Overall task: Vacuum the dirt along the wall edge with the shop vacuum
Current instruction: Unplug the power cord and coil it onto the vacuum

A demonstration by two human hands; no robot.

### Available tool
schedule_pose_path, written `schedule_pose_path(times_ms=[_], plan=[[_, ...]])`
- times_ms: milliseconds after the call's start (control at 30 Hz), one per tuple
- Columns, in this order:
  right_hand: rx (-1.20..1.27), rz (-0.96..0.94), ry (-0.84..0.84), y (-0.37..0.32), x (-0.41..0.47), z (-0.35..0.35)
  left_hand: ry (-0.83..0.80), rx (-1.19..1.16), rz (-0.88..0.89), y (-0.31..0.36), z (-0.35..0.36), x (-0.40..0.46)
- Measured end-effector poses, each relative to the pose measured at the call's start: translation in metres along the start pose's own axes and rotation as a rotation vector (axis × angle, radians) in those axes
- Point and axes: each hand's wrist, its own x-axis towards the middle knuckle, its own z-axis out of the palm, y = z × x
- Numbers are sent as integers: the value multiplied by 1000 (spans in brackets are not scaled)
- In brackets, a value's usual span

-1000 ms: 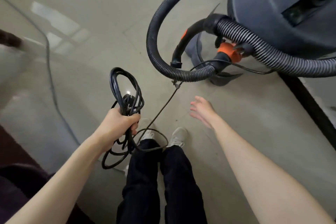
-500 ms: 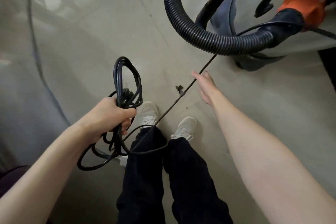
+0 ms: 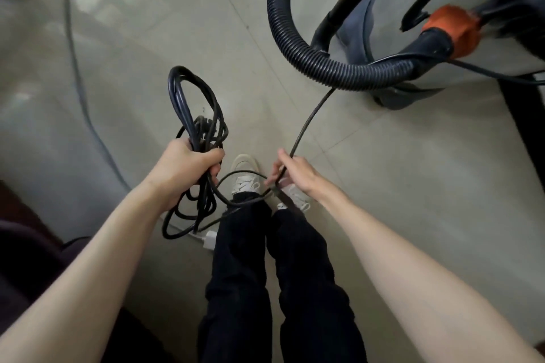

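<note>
Your left hand [image 3: 182, 169] is clamped around a bundled coil [image 3: 196, 138] of black power cord, while your right hand [image 3: 296, 175] pinches the single free run of cord [image 3: 309, 118] that leads up under the hose [image 3: 295, 47] toward the vacuum [image 3: 392, 38], which stands ahead and to your right on the floor [image 3: 177, 38]. The hands are apart, joined by a slack loop sagging over your shoes [image 3: 244, 177]. That loop is probably the main hazard: step forward and it could catch a foot, or tug the vacuum off balance. The cord also passes beneath the hose, so pulling hard may drag the hose along or snag it. The loops in your left fist look uneven and could knot if you pay them out carelessly. A white plug or adapter [image 3: 210, 240] lies by your left leg, easy to tread on. The cord is thin, smooth and limp; the hose is thick, ribbed and springy, curving in a wide arc. The vacuum's body looks like hard grey plastic with orange fittings [image 3: 451, 28]. The floor is pale, glossy tile, likely slippery underfoot. No wall edge dirt is visible here.
</note>
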Motion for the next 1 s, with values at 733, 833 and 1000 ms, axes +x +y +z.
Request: schedule_pose_path(times_ms=[733, 833, 1000], plan=[[958, -44, 190, -107, -258, -111, -136, 273, 372, 175, 53, -189], [638, -64, 88, -112, -261, -116, -139, 282, 386, 181, 59, -183], [26, -98, 129, -112, -265, -116, -133, 205, 312, 169, 58, -180]])
